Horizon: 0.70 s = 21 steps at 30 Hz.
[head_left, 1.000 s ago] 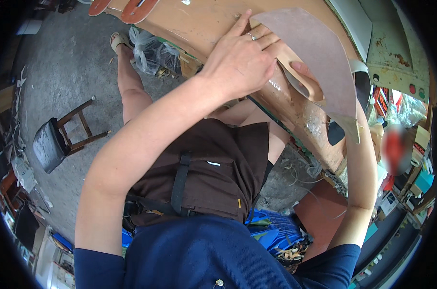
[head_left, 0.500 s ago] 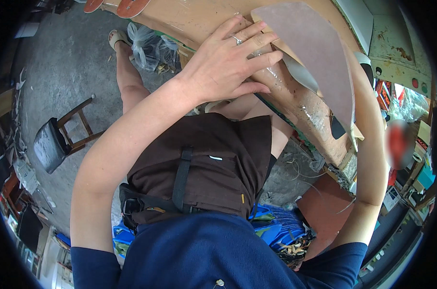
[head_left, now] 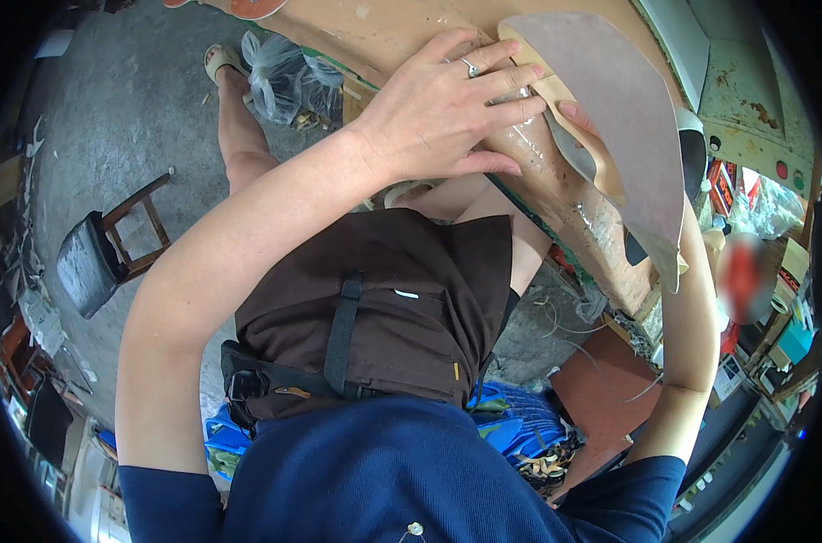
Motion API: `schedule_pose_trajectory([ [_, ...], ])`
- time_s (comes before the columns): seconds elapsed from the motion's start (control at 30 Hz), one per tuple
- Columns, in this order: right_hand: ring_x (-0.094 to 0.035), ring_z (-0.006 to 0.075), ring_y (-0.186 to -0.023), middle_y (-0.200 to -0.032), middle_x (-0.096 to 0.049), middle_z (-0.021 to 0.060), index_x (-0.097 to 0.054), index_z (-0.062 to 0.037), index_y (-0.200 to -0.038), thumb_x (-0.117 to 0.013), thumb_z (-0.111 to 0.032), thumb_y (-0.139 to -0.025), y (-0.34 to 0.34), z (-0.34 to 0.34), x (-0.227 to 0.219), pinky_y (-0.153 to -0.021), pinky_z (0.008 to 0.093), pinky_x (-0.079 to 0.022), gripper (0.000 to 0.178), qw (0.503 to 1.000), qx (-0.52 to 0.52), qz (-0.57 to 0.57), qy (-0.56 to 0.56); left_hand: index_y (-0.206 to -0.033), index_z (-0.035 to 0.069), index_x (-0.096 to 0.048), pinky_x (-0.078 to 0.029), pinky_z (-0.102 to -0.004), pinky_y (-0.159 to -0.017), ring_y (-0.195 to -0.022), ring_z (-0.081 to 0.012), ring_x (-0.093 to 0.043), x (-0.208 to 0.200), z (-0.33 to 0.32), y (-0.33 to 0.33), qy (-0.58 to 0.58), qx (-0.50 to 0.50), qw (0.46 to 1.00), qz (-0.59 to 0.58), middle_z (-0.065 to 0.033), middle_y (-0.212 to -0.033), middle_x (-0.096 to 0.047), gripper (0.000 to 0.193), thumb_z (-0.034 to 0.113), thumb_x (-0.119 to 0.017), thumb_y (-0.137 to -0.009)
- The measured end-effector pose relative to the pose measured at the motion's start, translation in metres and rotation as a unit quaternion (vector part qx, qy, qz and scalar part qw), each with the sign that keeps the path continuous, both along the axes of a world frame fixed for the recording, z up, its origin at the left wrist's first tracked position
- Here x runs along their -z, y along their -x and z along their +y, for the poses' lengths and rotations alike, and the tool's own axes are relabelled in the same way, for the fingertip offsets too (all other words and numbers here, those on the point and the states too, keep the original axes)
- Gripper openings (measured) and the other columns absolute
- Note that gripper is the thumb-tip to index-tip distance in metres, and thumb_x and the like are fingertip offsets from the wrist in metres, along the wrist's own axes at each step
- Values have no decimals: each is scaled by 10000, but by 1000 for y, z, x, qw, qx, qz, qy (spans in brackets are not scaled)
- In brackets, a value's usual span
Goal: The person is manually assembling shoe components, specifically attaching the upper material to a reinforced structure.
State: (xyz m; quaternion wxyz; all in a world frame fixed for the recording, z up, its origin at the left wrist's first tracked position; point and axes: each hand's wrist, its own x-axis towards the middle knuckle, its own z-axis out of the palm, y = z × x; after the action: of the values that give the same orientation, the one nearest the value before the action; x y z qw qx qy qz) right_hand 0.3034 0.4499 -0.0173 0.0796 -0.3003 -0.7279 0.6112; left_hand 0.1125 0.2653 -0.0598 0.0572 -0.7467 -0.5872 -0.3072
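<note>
My left hand presses flat, fingers spread, on the thin floppy grey-brown leather sheet, light and best pinched at an edge; my right hand's grip is hidden behind it, cannot tell.

Beneath you lies a grey concrete floor. A dark-cushioned wooden stool stands at your left, a clear plastic bag ahead, clutter along the edges.

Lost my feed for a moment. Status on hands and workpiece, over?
Left hand flat, pressing tan shoe piece on the workbench. Right hand mostly hidden behind grey-brown leather sheet, one fingertip showing. Nothing blocking.
</note>
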Motion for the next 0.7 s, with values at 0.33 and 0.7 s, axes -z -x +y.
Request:
schedule_pose_trajectory([
  [0.33, -587, 160, -822, -933, -650, 93, -671, -46, -1071, -753, -301, -809, -10, -9, 7, -701, 272, -458, 375, 999, 26, 24, 20, -1262, 158, -535, -280, -456, -1106, -1248, -251, -463, -13, 0, -4, 32, -14, 999, 17, -76, -1243, -557, 664, 559, -663, -748],
  [0.7, -590, 162, -761, -863, -663, 109, -689, -20, -1012, -748, -367, -825, -15, -14, 9, -659, 274, -457, 399, 998, 46, 27, 32, -1250, 20, -540, -280, -469, -1062, -1222, -300, -443, -30, 1, -5, 69, 16, 997, -8, -149, -1243, -545, 674, 500, -639, -787],
])
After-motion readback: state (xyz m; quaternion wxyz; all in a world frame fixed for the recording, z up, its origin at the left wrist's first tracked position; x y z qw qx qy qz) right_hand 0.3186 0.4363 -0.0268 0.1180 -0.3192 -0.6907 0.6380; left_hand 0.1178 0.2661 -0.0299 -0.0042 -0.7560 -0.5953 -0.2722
